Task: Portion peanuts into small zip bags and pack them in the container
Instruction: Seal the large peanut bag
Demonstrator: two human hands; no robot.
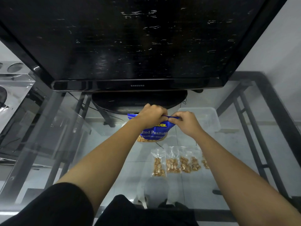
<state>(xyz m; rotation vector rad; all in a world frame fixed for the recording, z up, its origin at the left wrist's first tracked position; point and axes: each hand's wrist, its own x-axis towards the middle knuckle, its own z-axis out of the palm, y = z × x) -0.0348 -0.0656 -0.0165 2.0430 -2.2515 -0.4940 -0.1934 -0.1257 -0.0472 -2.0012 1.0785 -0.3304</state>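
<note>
A blue bag of salted peanuts (154, 133) stands upright on the glass table, in front of the monitor's base. My left hand (150, 115) and my right hand (187, 122) both pinch its top edge, close together. Nearer to me lie several small clear zip bags with peanuts (176, 162) in a row; my right forearm covers the rightmost one in part. A clear plastic container (206, 118) sits to the right of the blue bag, behind my right hand.
A large black monitor (130, 46) on a round base (127, 101) fills the back of the glass table (65, 144). Dark metal table frame bars (260, 128) run along the right side. A clear box (14, 88) stands at the far left.
</note>
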